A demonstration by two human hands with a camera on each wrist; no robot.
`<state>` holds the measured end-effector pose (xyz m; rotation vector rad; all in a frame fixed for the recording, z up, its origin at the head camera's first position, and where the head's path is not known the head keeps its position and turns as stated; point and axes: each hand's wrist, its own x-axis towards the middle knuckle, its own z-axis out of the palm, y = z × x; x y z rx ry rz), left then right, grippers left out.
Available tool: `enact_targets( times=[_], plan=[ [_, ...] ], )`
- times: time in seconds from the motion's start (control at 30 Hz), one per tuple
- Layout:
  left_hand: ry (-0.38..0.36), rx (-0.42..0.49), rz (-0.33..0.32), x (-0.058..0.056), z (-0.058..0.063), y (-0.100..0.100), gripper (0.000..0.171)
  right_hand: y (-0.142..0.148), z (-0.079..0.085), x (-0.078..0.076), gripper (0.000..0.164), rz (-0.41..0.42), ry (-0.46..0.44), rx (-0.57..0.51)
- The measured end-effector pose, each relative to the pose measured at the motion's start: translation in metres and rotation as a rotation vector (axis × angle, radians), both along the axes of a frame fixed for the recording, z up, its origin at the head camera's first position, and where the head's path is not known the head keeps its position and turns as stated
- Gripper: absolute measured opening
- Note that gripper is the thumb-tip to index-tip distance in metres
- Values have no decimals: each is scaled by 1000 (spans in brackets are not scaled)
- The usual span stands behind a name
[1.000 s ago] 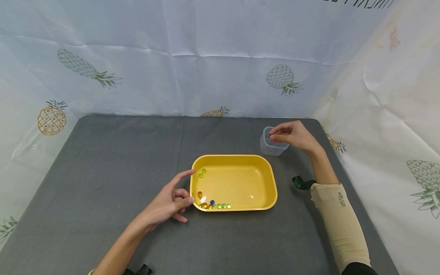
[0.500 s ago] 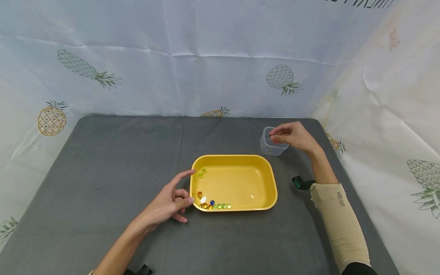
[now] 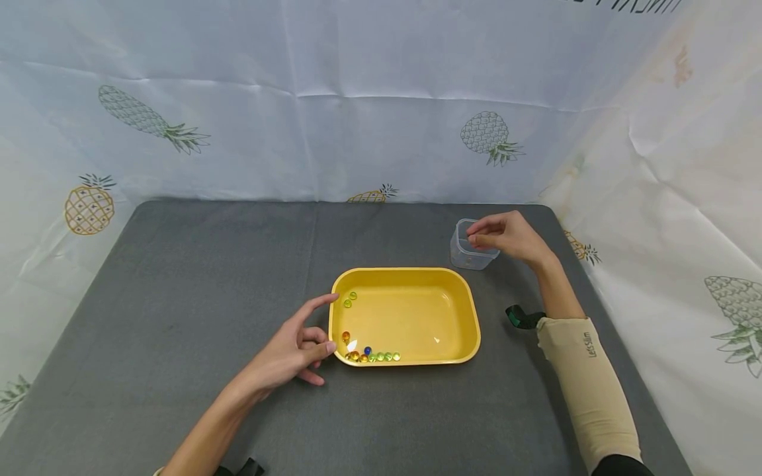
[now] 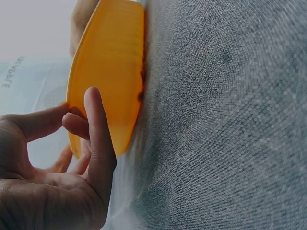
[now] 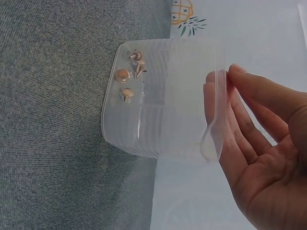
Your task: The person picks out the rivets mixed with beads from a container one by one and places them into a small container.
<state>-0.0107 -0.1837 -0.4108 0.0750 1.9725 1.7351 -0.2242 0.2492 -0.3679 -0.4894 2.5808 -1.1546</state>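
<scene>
A yellow tray [image 3: 411, 317] lies on the table with several marbles inside: green marbles [image 3: 380, 357], amber marbles [image 3: 354, 356] and a blue marble [image 3: 368, 350]. At its left end my left hand [image 3: 290, 354] touches the rim with spread thumb and index finger; the other fingers bend below. In the left wrist view, the tray wall [image 4: 110, 72] stands beside these fingers. My right hand [image 3: 506, 235] is at the mouth of a clear plastic container [image 3: 467, 254], fingertips just past its rim, nothing visible between them. Inside lie several copper-coloured round-headed tacks [image 5: 127, 92].
A grey cloth [image 3: 208, 297] covers the table. White pineapple-print sheets [image 3: 357, 132] hang behind and at the sides. The container stands just beyond the tray's far right corner. A black strap [image 3: 525, 317] hangs by the right wrist.
</scene>
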Motion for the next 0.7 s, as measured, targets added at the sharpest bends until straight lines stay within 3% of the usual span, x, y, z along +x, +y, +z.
enact_targets(
  times=[0.7],
  plan=[
    [0,-2,1,0,0,0,79,0,3,4,26,12,16,-10]
  ],
)
